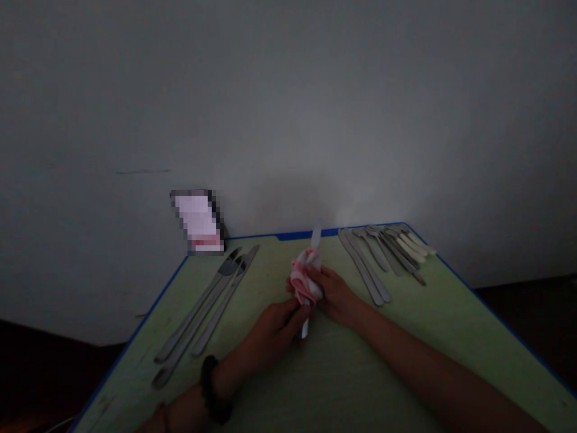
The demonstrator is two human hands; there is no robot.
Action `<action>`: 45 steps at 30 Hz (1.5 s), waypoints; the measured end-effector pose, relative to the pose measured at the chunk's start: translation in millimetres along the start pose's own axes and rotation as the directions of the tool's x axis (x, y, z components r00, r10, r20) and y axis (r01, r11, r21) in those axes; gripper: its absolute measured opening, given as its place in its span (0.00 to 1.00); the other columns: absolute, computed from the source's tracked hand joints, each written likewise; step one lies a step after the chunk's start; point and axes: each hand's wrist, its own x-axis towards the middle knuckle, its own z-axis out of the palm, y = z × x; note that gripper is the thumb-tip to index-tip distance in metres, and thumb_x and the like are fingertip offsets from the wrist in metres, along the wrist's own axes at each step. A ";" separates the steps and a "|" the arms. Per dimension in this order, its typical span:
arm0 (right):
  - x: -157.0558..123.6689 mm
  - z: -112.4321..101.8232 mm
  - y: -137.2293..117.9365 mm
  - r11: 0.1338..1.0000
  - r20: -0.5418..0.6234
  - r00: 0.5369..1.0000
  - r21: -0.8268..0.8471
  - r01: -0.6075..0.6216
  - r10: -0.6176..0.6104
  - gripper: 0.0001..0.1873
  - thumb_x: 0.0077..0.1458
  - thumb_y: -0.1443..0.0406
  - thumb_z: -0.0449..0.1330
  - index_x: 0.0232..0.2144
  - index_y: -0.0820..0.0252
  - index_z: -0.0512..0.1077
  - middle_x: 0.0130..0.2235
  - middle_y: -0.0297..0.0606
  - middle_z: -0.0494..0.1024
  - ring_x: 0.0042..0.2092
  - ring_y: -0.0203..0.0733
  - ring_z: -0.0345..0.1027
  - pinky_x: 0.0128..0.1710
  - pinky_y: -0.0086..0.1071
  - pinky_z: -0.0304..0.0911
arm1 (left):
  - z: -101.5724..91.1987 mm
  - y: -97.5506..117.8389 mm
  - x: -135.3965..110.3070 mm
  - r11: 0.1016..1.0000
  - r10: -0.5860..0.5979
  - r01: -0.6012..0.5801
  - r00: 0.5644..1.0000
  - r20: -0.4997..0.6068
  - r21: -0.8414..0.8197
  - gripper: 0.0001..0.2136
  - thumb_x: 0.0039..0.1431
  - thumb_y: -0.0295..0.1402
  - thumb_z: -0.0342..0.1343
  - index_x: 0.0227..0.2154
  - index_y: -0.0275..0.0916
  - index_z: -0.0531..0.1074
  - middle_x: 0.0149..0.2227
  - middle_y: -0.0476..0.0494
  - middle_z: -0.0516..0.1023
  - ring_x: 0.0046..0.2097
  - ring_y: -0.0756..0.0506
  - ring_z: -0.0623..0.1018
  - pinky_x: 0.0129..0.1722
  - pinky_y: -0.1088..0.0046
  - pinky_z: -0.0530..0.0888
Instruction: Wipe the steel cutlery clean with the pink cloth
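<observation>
My left hand (274, 331) is closed around the handle end of a piece of metal cutlery (315, 237), which points away from me over the middle of the green table (342, 385). My right hand (336, 294) is closed on a pink and white cloth (304, 276) wrapped round the middle of that cutlery. Only the pale tip and a short bit of the handle show outside the cloth. A dark band sits on my left wrist.
Three long knives (202, 313) lie in a row left of my hands. Several knives and spoons (383, 252) lie at the far right corner. A blurred object (198, 222) leans on the grey wall beyond the table's blue edge (135, 328).
</observation>
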 end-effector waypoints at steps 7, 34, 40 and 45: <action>-1.7 4.0 -2.2 1.000 -0.013 1.000 -0.015 -0.005 0.005 0.20 0.45 0.56 0.64 0.36 0.66 0.71 0.29 0.39 0.77 0.30 0.39 0.71 0.32 0.32 0.64 | -0.2 1.8 0.0 1.000 -0.003 0.003 1.000 0.007 0.023 0.17 0.63 0.42 0.41 0.25 0.37 0.64 0.22 0.51 0.70 0.26 0.51 0.70 0.28 0.78 0.65; -1.8 2.8 -1.0 1.000 -0.017 1.000 -0.025 -0.015 0.015 0.19 0.46 0.56 0.64 0.36 0.65 0.71 0.29 0.38 0.77 0.31 0.39 0.72 0.33 0.32 0.65 | -1.8 3.7 0.1 0.995 -0.022 0.018 0.999 0.039 0.099 0.17 0.63 0.42 0.41 0.24 0.38 0.65 0.22 0.51 0.71 0.25 0.51 0.71 0.29 0.78 0.66; -1.8 2.6 -1.7 0.999 -0.005 1.000 -0.026 -0.029 0.029 0.21 0.45 0.55 0.64 0.37 0.64 0.71 0.31 0.40 0.77 0.31 0.40 0.72 0.34 0.34 0.64 | -1.3 2.8 0.2 0.995 -0.011 0.008 0.999 0.035 0.095 0.17 0.63 0.42 0.41 0.24 0.38 0.65 0.22 0.52 0.70 0.25 0.51 0.71 0.28 0.78 0.65; 0.3 4.3 -1.4 0.999 -0.049 0.998 -0.016 -0.042 0.041 0.17 0.44 0.58 0.63 0.33 0.66 0.71 0.29 0.40 0.77 0.31 0.41 0.72 0.34 0.35 0.65 | -1.0 2.6 0.8 0.995 -0.002 -0.001 0.999 0.038 0.103 0.18 0.63 0.42 0.41 0.23 0.38 0.65 0.22 0.52 0.70 0.25 0.52 0.70 0.27 0.78 0.64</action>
